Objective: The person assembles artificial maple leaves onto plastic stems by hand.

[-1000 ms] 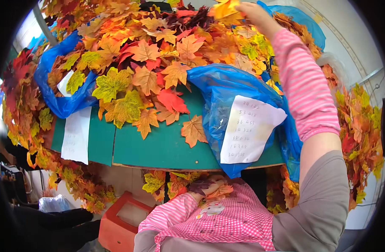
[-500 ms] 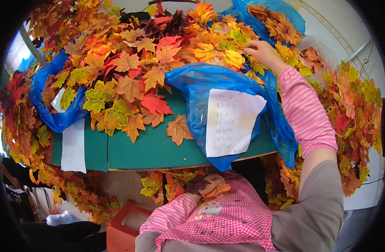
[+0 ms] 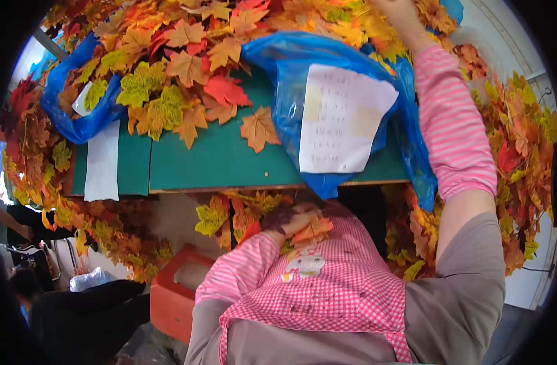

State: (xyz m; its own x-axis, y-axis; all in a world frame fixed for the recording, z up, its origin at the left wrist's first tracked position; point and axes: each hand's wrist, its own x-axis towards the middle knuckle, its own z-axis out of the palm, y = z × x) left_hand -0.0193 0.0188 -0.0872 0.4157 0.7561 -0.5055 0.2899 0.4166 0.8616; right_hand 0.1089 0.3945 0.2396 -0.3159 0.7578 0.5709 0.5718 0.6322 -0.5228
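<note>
My left hand (image 3: 301, 220) is low against the pink checked apron, below the table's front edge. Its fingers are closed round a garland of artificial maple leaves (image 3: 212, 216) in yellow, orange and dark purple. An orange leaf (image 3: 315, 229) lies over the fingers, and the stems are hidden. My right hand (image 3: 402, 14) is stretched to the far right of the table, at a heap of orange and yellow artificial leaves (image 3: 351, 33). The upper picture edge cuts off its fingertips, and what they hold cannot be made out.
A blue plastic bag (image 3: 284, 115) with a handwritten paper sheet (image 3: 345, 121) on it covers part of the green table (image 3: 217, 161). Another blue bag (image 3: 53, 109) and a white paper strip (image 3: 102, 167) are at left. A red stool (image 3: 172, 304) stands below. A person (image 3: 78, 316) is at lower left.
The view has tilted down, so the table sits higher in the picture. My right hand has reached farther away, to the upper edge. My left hand keeps its hold on the garland.
</note>
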